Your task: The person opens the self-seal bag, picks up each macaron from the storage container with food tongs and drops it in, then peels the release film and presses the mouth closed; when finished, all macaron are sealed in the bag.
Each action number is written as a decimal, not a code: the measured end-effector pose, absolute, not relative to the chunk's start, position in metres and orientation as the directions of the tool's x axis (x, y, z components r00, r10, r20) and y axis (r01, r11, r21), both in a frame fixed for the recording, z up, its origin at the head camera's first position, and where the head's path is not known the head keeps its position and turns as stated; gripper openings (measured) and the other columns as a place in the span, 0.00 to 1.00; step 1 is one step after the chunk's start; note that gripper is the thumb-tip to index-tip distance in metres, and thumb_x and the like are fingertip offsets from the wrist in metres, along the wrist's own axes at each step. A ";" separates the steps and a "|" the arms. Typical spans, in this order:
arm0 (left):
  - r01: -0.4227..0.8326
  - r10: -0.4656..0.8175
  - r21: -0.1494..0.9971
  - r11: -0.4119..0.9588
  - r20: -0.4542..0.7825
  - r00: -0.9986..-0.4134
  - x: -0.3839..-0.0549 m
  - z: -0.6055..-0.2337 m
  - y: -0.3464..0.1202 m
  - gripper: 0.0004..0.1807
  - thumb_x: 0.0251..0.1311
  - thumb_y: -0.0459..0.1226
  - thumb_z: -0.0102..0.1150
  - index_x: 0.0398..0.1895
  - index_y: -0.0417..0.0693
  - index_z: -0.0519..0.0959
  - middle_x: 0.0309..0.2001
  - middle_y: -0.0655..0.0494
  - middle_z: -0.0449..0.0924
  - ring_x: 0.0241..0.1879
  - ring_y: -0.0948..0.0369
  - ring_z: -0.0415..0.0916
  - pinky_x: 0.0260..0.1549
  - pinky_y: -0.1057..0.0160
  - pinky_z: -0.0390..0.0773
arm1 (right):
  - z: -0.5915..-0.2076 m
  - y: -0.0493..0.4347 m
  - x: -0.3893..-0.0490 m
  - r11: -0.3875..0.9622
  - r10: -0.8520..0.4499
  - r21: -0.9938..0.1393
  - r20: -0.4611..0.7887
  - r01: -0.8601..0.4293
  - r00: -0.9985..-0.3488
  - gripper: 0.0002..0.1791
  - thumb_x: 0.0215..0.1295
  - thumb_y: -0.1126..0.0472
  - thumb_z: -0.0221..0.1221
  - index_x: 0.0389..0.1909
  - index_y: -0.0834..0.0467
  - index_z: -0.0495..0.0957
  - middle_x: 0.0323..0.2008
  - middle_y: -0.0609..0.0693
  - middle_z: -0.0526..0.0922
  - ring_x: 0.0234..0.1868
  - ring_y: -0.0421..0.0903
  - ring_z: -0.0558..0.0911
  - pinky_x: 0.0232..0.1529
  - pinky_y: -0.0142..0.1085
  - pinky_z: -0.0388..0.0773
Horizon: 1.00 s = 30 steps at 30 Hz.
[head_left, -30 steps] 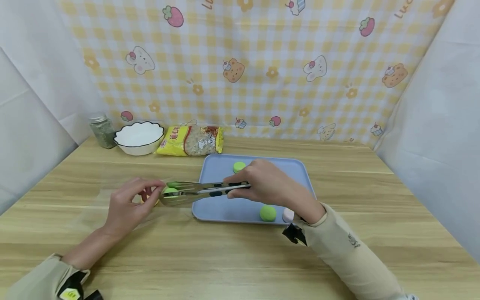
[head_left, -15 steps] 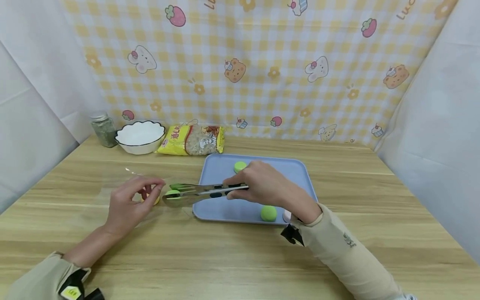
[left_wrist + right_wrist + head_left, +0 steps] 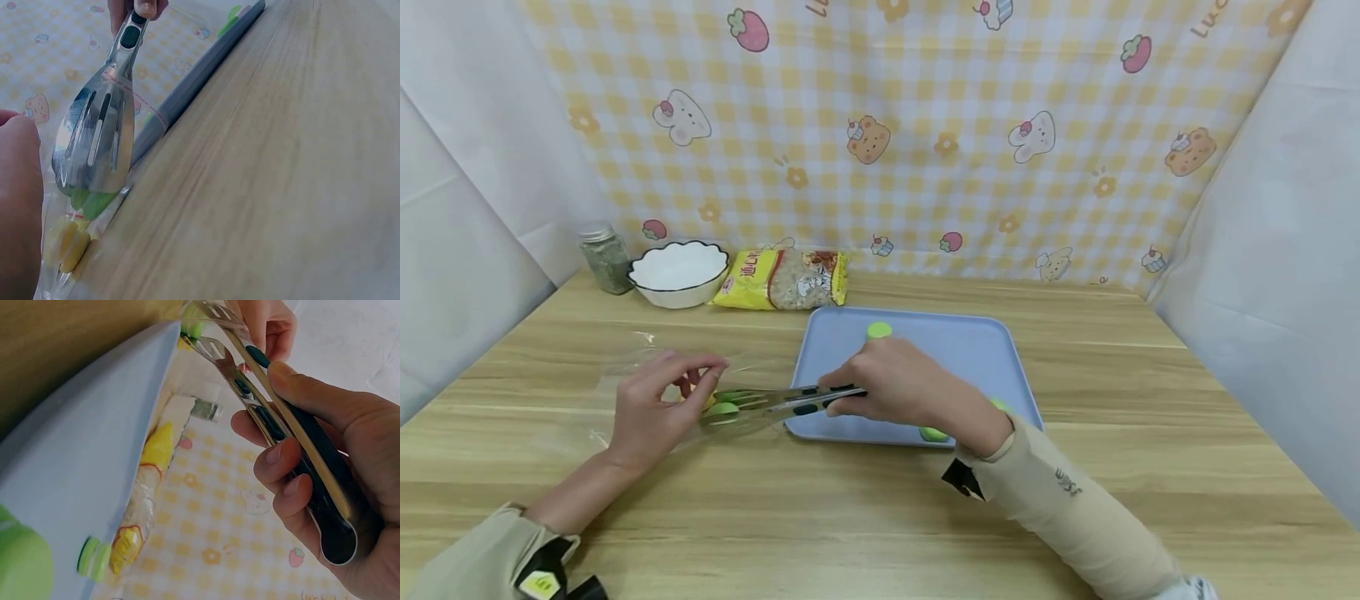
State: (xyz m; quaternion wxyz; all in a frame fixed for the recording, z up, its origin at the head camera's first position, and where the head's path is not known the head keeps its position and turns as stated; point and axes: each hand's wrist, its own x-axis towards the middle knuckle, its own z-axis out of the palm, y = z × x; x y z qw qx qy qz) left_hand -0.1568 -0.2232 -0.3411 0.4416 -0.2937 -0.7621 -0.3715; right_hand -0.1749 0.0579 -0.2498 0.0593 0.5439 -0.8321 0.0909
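My left hand point(image 3: 658, 404) pinches the edge of a clear plastic bag point(image 3: 606, 396) on the table, left of the tray. A yellow macaron point(image 3: 75, 247) lies inside the bag, partly behind my fingers in the head view. My right hand point(image 3: 895, 387) grips metal serving tongs point(image 3: 94, 134) with dark inserts on their handles. At the tongs' slotted ends is a green macaron point(image 3: 722, 410), within the bag's mouth close to the yellow one. The left wrist view shows the bag's film over the tong heads. Whether the tongs still squeeze the green macaron, I cannot tell.
A blue tray point(image 3: 955, 342) holds a green macaron point(image 3: 880, 331) at the back and another green macaron point(image 3: 934, 434) at the front, partly hidden by my right arm. Behind stand a jar point(image 3: 606, 262), a white scalloped bowl point(image 3: 677, 287) and a yellow pasta packet point(image 3: 782, 281).
My right hand has moved left and slightly nearer, carrying the tongs and green macaron farther into the bag. My left hand stays almost in place.
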 end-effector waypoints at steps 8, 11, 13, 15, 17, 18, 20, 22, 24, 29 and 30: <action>0.780 0.101 0.308 0.545 0.899 -0.425 -0.156 -0.340 -0.219 0.04 0.51 0.29 0.61 0.29 0.36 0.83 0.23 0.50 0.79 0.21 0.69 0.64 0.20 0.74 0.63 | -0.254 0.042 -0.176 0.379 -0.902 -0.099 0.184 -0.920 -0.392 0.16 0.59 0.52 0.62 0.45 0.54 0.83 0.35 0.45 0.85 0.18 0.32 0.72 0.21 0.24 0.65; 0.783 0.094 0.310 0.538 0.902 -0.422 -0.155 -0.340 -0.217 0.04 0.51 0.29 0.60 0.29 0.35 0.83 0.22 0.51 0.79 0.20 0.69 0.63 0.19 0.74 0.62 | -0.255 0.037 -0.176 0.364 -0.908 -0.098 0.185 -0.926 -0.376 0.15 0.59 0.52 0.62 0.45 0.55 0.83 0.36 0.45 0.85 0.20 0.32 0.75 0.24 0.24 0.68; 0.786 0.089 0.310 0.535 0.904 -0.417 -0.155 -0.339 -0.215 0.04 0.51 0.29 0.60 0.28 0.35 0.83 0.21 0.51 0.78 0.19 0.68 0.62 0.19 0.73 0.61 | -0.256 0.035 -0.177 0.358 -0.910 -0.098 0.186 -0.928 -0.371 0.15 0.60 0.52 0.62 0.45 0.55 0.83 0.36 0.45 0.85 0.21 0.32 0.76 0.26 0.24 0.70; 0.790 0.086 0.309 0.530 0.907 -0.413 -0.154 -0.338 -0.215 0.04 0.51 0.29 0.60 0.28 0.35 0.83 0.21 0.51 0.78 0.19 0.69 0.61 0.18 0.74 0.60 | -0.256 0.033 -0.176 0.360 -0.910 -0.102 0.183 -0.927 -0.373 0.15 0.60 0.52 0.62 0.45 0.55 0.83 0.36 0.45 0.85 0.22 0.32 0.76 0.27 0.25 0.71; 0.793 0.085 0.304 0.527 0.910 -0.405 -0.154 -0.337 -0.214 0.05 0.52 0.30 0.60 0.28 0.35 0.83 0.20 0.51 0.77 0.19 0.69 0.61 0.17 0.74 0.60 | -0.257 0.032 -0.177 0.363 -0.909 -0.099 0.182 -0.927 -0.375 0.15 0.60 0.52 0.62 0.45 0.55 0.83 0.35 0.45 0.85 0.22 0.32 0.76 0.28 0.25 0.71; 0.794 0.085 0.302 0.527 0.911 -0.403 -0.154 -0.337 -0.213 0.06 0.53 0.30 0.60 0.28 0.35 0.83 0.20 0.51 0.77 0.19 0.69 0.60 0.17 0.74 0.59 | -0.258 0.031 -0.177 0.363 -0.909 -0.097 0.182 -0.927 -0.376 0.15 0.60 0.52 0.62 0.45 0.55 0.83 0.35 0.45 0.85 0.22 0.32 0.76 0.28 0.25 0.71; 0.794 0.084 0.299 0.529 0.913 -0.399 -0.154 -0.337 -0.213 0.07 0.55 0.32 0.60 0.28 0.35 0.83 0.19 0.52 0.76 0.18 0.69 0.60 0.17 0.74 0.59 | -0.259 0.030 -0.177 0.364 -0.909 -0.093 0.182 -0.927 -0.375 0.15 0.60 0.52 0.62 0.45 0.54 0.83 0.35 0.45 0.85 0.22 0.32 0.76 0.28 0.25 0.71; 0.790 0.084 0.298 0.536 0.912 -0.401 -0.154 -0.337 -0.213 0.08 0.56 0.33 0.60 0.28 0.35 0.83 0.19 0.53 0.75 0.18 0.68 0.60 0.18 0.74 0.59 | -0.260 0.029 -0.176 0.365 -0.908 -0.089 0.184 -0.927 -0.375 0.15 0.60 0.52 0.62 0.45 0.54 0.83 0.34 0.45 0.85 0.22 0.32 0.76 0.28 0.25 0.70; 0.785 0.086 0.297 0.544 0.911 -0.404 -0.153 -0.337 -0.213 0.09 0.57 0.34 0.59 0.28 0.35 0.83 0.18 0.54 0.74 0.18 0.68 0.60 0.18 0.73 0.58 | -0.261 0.028 -0.176 0.370 -0.907 -0.087 0.183 -0.925 -0.380 0.15 0.59 0.52 0.62 0.44 0.54 0.83 0.34 0.45 0.85 0.21 0.32 0.75 0.27 0.25 0.70; 0.783 0.079 0.298 0.545 0.912 -0.402 -0.151 -0.333 -0.210 0.09 0.57 0.34 0.59 0.28 0.34 0.83 0.18 0.54 0.74 0.19 0.68 0.59 0.18 0.74 0.58 | -0.264 0.027 -0.174 0.377 -0.907 -0.067 0.174 -0.924 -0.383 0.14 0.60 0.51 0.62 0.44 0.53 0.83 0.33 0.44 0.85 0.21 0.32 0.75 0.28 0.26 0.71; 0.784 0.076 0.299 0.543 0.913 -0.401 -0.150 -0.331 -0.209 0.10 0.57 0.35 0.59 0.28 0.34 0.83 0.18 0.54 0.74 0.19 0.69 0.59 0.18 0.74 0.58 | -0.264 0.027 -0.174 0.377 -0.908 -0.060 0.173 -0.924 -0.381 0.14 0.60 0.51 0.61 0.44 0.53 0.83 0.33 0.44 0.85 0.21 0.32 0.75 0.28 0.26 0.71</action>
